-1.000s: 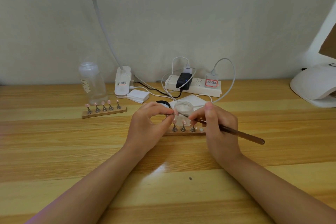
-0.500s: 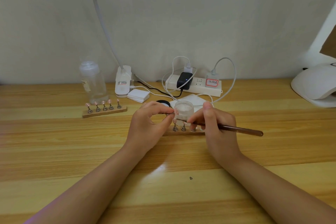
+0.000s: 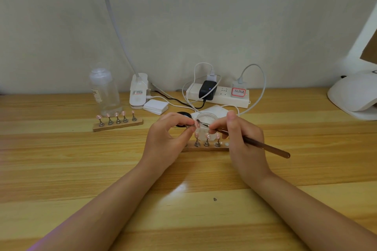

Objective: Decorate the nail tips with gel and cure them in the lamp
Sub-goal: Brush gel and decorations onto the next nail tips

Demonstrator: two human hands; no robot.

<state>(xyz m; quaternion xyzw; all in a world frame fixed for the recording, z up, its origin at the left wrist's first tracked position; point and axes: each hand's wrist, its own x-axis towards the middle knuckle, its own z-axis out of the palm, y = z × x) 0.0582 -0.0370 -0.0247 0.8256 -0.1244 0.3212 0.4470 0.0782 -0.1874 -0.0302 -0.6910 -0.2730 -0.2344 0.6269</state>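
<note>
My left hand point(image 3: 169, 138) pinches a small nail-tip stand between thumb and fingertips, held just above a wooden holder point(image 3: 206, 147) that carries three pink nail tips on metal stands. My right hand point(image 3: 242, 138) grips a brown brush point(image 3: 265, 145), whose tip touches the nail tip held by the left hand. A clear gel jar point(image 3: 207, 122) stands right behind the holder, with a black lid point(image 3: 183, 115) to its left. The white curing lamp point(image 3: 355, 96) sits at the far right edge.
A second wooden holder point(image 3: 118, 124) with several pink tips stands at the left, behind it a clear bottle point(image 3: 105, 90) and a desk lamp's base point(image 3: 138, 91). White pads point(image 3: 156, 107), a power strip point(image 3: 218, 96) and cables lie along the wall.
The brush tip has risen slightly to the nail tip pinched in my left hand, and its handle end has dipped again. Both hands stay in place over the holder.
</note>
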